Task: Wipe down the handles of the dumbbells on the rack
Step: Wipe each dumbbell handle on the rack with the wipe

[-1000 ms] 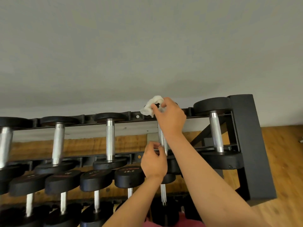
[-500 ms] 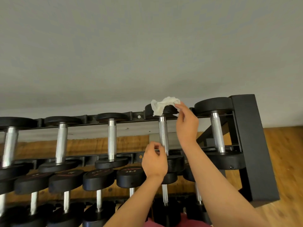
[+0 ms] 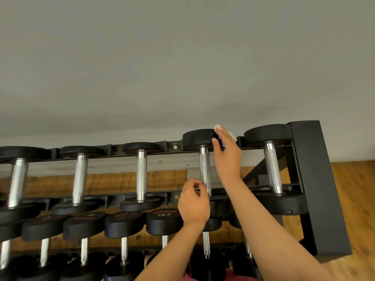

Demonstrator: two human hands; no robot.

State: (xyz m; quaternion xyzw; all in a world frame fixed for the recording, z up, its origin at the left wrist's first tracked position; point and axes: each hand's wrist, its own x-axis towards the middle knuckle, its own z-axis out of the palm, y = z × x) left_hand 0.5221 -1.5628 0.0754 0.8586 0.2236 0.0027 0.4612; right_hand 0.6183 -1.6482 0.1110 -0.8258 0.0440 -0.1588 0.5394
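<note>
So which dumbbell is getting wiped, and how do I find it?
Find the tall black post at the rack's right end. On the top row, count two in from it. That dumbbell is the only one with a right hand pressing a white wipe on its far end.

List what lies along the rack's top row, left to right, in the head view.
first dumbbell handle → second handle → third handle → fourth handle → right hand → fifth handle → rack end post. The left hand overlaps the fourth handle, so it is left out.
</note>
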